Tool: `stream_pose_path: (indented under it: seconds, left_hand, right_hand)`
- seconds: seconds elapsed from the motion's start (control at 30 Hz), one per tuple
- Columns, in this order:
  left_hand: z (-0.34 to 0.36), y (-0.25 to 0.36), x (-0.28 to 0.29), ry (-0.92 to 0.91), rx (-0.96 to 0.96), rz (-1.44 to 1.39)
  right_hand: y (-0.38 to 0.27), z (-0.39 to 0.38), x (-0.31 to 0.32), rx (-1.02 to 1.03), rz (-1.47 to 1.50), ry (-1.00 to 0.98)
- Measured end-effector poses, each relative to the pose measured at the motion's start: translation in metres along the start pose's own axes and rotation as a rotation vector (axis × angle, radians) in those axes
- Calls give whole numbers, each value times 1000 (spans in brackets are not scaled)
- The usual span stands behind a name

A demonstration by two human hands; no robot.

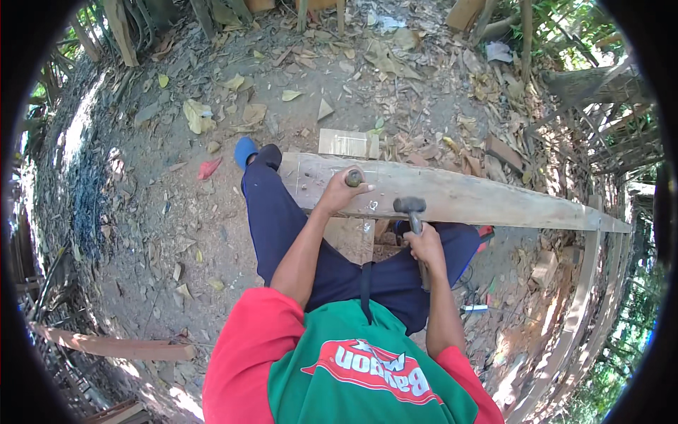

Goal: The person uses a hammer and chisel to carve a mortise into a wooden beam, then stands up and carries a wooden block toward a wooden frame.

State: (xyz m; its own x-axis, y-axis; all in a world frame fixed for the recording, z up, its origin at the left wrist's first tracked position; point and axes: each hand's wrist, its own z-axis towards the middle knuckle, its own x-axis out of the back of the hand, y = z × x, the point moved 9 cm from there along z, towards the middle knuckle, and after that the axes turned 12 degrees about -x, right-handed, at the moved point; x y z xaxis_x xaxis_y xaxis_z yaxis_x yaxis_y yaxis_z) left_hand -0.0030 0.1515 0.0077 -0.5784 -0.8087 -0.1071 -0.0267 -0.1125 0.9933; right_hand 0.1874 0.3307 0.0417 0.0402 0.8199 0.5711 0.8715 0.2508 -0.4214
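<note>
A long, weathered wooden plank (pixel 487 201) lies crosswise over my legs, with pale markings on its left part. My left hand (pixel 342 191) grips an upright tool with a rounded handle (pixel 354 177), seen end-on, over the plank; it looks like a chisel, its lower end hidden. My right hand (pixel 425 247) holds a hammer (pixel 409 205) by the handle, its dark head over the plank's near edge, right of my left hand. A narrow piece of wood (pixel 367 244) runs beneath the plank between my legs.
A short pale board (pixel 348 141) lies on the leafy dirt beyond the plank. A reddish timber (pixel 113 345) is at lower left. Long wooden pieces (pixel 578 318) stretch along the right. Branches and posts (pixel 127 35) border the ground, and small wood blocks (pixel 544 268) lie at right.
</note>
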Motion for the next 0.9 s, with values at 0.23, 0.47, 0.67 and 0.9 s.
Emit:
stream_pose_path:
  seconds: [0.23,0.47,0.67,0.9]
  left_hand:
    - [10,-11,15,47,26,13]
    - [-10,35,10,47,-41,155]
    - [-14,185,138,455,-620,-605]
    - [-2,148,147,422,-425,-296]
  right_hand:
    - [12,11,-21,-21,-581,-10]
    - [29,22,-21,-97,-314,-157]
    - [11,17,-21,-114,-283,-184]
    - [6,14,-22,-186,-257,-195]
